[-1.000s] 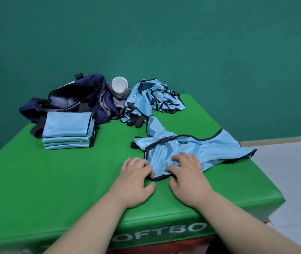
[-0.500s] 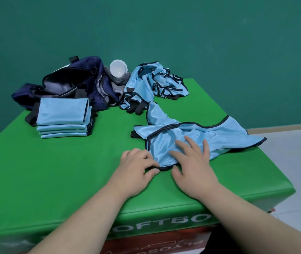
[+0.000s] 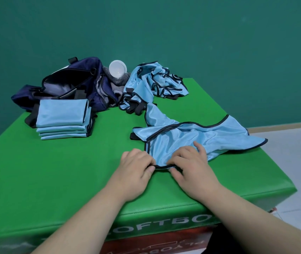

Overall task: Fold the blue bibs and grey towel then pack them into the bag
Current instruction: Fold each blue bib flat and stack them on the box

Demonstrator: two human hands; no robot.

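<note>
Left hand (image 3: 135,167) pinches the black-trimmed near hem of the spread blue bib (image 3: 192,140), fingers curled; right hand (image 3: 190,165) grasps the same hem just beside it, thumb tucked under the trim and fingers curled onto the cloth; the bib lies flat but creased on the right half of the green padded bench (image 3: 54,171), one corner reaching the right edge; a stack of four folded bibs (image 3: 61,114) sits at far left, touching the dark blue bag (image 3: 69,83) behind it, which gapes open; a heap of unfolded bibs (image 3: 157,79) lies at the far edge, right of the bag; the grey towel (image 3: 116,83) is bunched between bag and heap, with a white round object (image 3: 117,69) resting on it; white lettering (image 3: 162,224) on the bench's front face reads "OFTBO", its start and end cut off by the forearms; a red panel (image 3: 157,246) below carries inverted writing, not legible.
</note>
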